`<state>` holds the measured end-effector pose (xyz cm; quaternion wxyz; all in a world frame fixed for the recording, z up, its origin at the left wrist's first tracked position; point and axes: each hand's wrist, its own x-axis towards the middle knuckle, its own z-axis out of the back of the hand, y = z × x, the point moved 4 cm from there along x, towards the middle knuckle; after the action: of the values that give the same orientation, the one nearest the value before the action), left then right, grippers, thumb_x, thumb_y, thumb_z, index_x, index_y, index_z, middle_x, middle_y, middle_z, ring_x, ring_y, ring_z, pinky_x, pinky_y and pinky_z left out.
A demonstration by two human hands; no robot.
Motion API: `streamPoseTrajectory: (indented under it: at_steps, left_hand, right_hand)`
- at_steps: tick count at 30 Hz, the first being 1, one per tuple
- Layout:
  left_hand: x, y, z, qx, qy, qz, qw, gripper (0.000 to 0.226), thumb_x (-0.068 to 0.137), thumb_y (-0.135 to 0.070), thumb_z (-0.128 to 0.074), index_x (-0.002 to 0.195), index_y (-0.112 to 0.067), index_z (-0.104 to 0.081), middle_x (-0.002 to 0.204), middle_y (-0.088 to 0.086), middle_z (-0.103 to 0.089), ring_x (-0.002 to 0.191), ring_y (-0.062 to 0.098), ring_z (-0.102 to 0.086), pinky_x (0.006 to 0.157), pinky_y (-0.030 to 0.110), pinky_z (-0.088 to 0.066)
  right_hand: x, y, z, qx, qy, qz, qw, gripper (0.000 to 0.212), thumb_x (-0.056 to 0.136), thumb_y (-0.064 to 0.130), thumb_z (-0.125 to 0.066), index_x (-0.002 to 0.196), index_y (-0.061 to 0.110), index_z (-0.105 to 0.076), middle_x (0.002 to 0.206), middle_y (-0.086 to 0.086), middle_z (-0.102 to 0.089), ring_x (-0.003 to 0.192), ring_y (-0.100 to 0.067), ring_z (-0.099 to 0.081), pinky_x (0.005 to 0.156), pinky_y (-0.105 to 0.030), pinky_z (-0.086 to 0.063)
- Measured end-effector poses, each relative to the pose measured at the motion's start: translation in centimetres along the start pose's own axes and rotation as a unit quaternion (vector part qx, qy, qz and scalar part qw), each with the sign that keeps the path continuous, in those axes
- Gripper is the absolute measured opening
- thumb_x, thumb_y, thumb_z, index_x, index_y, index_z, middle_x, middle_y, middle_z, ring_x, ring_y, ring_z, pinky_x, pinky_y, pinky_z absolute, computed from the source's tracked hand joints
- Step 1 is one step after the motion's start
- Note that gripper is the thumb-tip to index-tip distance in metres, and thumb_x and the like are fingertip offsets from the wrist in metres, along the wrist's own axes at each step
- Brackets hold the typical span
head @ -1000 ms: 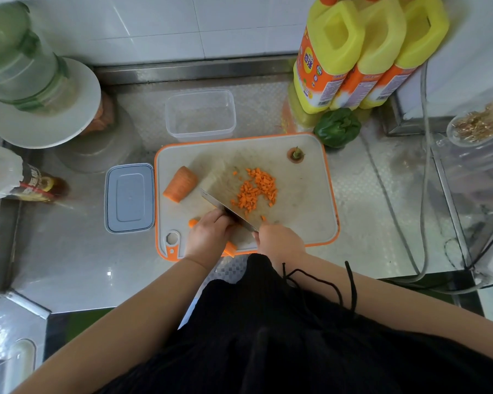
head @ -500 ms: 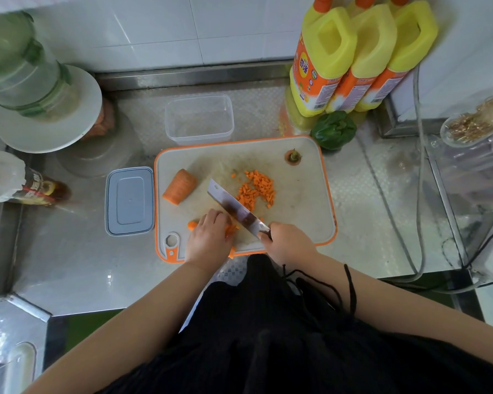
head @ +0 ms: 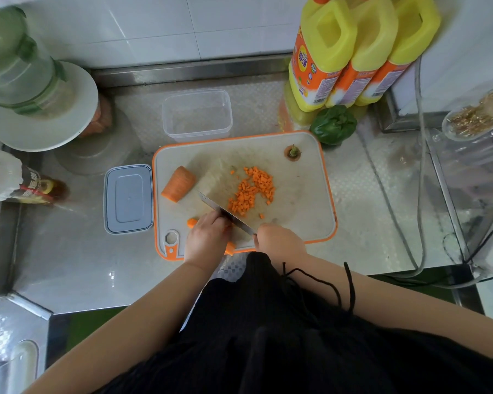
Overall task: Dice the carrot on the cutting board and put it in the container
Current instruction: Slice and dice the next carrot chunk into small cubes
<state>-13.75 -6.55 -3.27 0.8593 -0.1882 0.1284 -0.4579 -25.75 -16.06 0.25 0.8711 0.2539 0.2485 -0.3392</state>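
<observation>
1. Two hands work at the 6 o'clock edge of the cutting board [head: 305, 223]. My left hand [head: 207, 240] lies curled over the carrot strips [head: 192, 222], pinning them down; orange ends show at its 9 o'clock side and under the wrist.
2. My right hand [head: 279, 240] is wrapped round the handle of the knife [head: 225, 213]. Half a second ago the blade stood tilted with its flat visible; now it is down, edge to the board, against the left knuckles. I judge another cut has just landed, so dicing goes on.
3. At the board's centre, toward 1 o'clock of the knife, lies the diced carrot [head: 252, 190], a loose pile with a few strays.
4. At 10 o'clock on the board rests the uncut carrot chunk [head: 178, 183], well apart from the blade; it remains to be diced.
5. At the board's 1 o'clock corner sits the carrot top [head: 293, 152].
6. Beyond the board at 11 o'clock stands the container [head: 197, 116], holding no carrot yet; its lid [head: 128, 199] lies just beside the board at 9 o'clock.
7. Farthest, at 1 o'clock: a green pepper [head: 333, 125] and yellow bottles [head: 353, 49].
</observation>
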Motion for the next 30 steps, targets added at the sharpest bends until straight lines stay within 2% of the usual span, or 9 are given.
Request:
streamPoseTrajectory:
  at_steps: [3, 6, 12, 17, 20, 23, 25, 28, 30]
  left_hand:
    - [-0.1, 0.3, -0.3, 0.0, -0.003, -0.008, 1.0, 0.021, 0.084, -0.022, -0.056, 0.082, -0.009, -0.073, 0.088, 0.003, -0.066, 0.078, 0.028, -0.063, 0.054, 0.038, -0.054]
    - [-0.2, 0.1, -0.1, -0.009, -0.014, -0.035, 0.999, 0.03, 0.086, -0.025, -0.047, 0.08, -0.007, -0.07, 0.087, 0.005, -0.065, 0.076, 0.028, -0.062, 0.053, 0.037, -0.053]
    - [-0.3, 0.2, 0.1, -0.027, -0.006, -0.029, 0.999, 0.026, 0.087, -0.025, -0.047, 0.086, -0.009, -0.068, 0.09, 0.005, -0.062, 0.078, 0.027, -0.061, 0.057, 0.039, -0.053]
    - [-0.4, 0.3, 0.4, -0.027, -0.003, -0.022, 0.999, 0.031, 0.087, -0.03, -0.045, 0.085, -0.011, -0.069, 0.092, 0.003, -0.063, 0.084, 0.027, -0.061, 0.067, 0.04, -0.053]
    - [-0.3, 0.4, 0.5, -0.025, 0.002, -0.003, 1.0, 0.01, 0.085, -0.02, -0.065, 0.087, -0.011, -0.068, 0.094, 0.003, -0.062, 0.084, 0.028, -0.061, 0.071, 0.04, -0.053]
    - [-0.3, 0.1, 0.8, -0.027, -0.001, 0.009, 1.0, 0.013, 0.08, -0.014, -0.076, 0.088, -0.01, -0.067, 0.093, 0.004, -0.062, 0.082, 0.028, -0.062, 0.069, 0.034, -0.048]
    - [-0.3, -0.2, 1.1, -0.019, -0.022, -0.016, 0.999, 0.009, 0.082, -0.017, -0.071, 0.085, -0.009, -0.068, 0.089, 0.004, -0.063, 0.078, 0.026, -0.061, 0.065, 0.032, -0.047]
    - [-0.4, -0.1, 1.0, -0.015, -0.036, -0.052, 0.998, 0.024, 0.083, -0.023, -0.053, 0.076, -0.007, -0.068, 0.082, 0.005, -0.064, 0.072, 0.028, -0.061, 0.058, 0.034, -0.05]
    - [-0.3, 0.1, 0.9, -0.011, -0.035, -0.058, 0.998, 0.028, 0.083, -0.024, -0.05, 0.073, -0.006, -0.068, 0.079, 0.006, -0.064, 0.069, 0.029, -0.061, 0.055, 0.036, -0.052]
  right_hand:
    - [0.1, 0.3, -0.1, -0.002, 0.0, -0.001, 1.0, 0.009, 0.095, 0.017, -0.052, 0.099, 0.01, -0.057, 0.092, -0.006, -0.063, 0.089, -0.026, -0.065, 0.071, -0.034, -0.05]
    - [0.5, -0.1, 0.2, 0.026, -0.011, -0.006, 1.0, 0.03, 0.102, 0.031, -0.038, 0.104, 0.008, -0.057, 0.096, -0.009, -0.063, 0.091, -0.028, -0.063, 0.075, -0.037, -0.05]
    - [1.3, -1.6, 0.3, 0.078, -0.016, -0.021, 0.997, 0.038, 0.1, 0.039, -0.04, 0.106, 0.007, -0.06, 0.1, -0.011, -0.065, 0.095, -0.028, -0.062, 0.077, -0.035, -0.047]
    - [1.8, -2.9, 2.2, 0.066, -0.044, -0.056, 0.995, 0.038, 0.1, 0.039, -0.039, 0.103, 0.006, -0.058, 0.095, -0.012, -0.063, 0.092, -0.032, -0.061, 0.067, -0.032, -0.041]
    - [1.6, -3.1, 2.9, 0.058, -0.049, -0.05, 0.996, 0.034, 0.101, 0.038, -0.038, 0.097, 0.009, -0.056, 0.082, -0.006, -0.058, 0.084, -0.03, -0.061, 0.062, -0.032, -0.041]
    - [0.9, -2.1, 2.7, 0.058, -0.039, -0.019, 0.997, 0.03, 0.101, 0.036, -0.038, 0.094, 0.01, -0.053, 0.077, -0.003, -0.052, 0.079, -0.028, -0.059, 0.06, -0.032, -0.039]
    - [0.4, -1.4, 2.3, 0.052, -0.031, -0.002, 0.998, 0.03, 0.101, 0.034, -0.037, 0.098, 0.009, -0.054, 0.082, -0.006, -0.055, 0.083, -0.03, -0.06, 0.062, -0.031, -0.038]
    - [-0.3, -0.3, 1.7, 0.037, -0.022, 0.016, 0.999, 0.031, 0.101, 0.033, -0.037, 0.102, 0.007, -0.055, 0.092, -0.01, -0.062, 0.088, -0.03, -0.061, 0.065, -0.034, -0.042]
    - [-0.6, 0.2, 1.4, 0.027, -0.012, 0.02, 0.999, 0.03, 0.101, 0.031, -0.037, 0.103, 0.007, -0.055, 0.094, -0.01, -0.062, 0.088, -0.03, -0.061, 0.067, -0.035, -0.044]
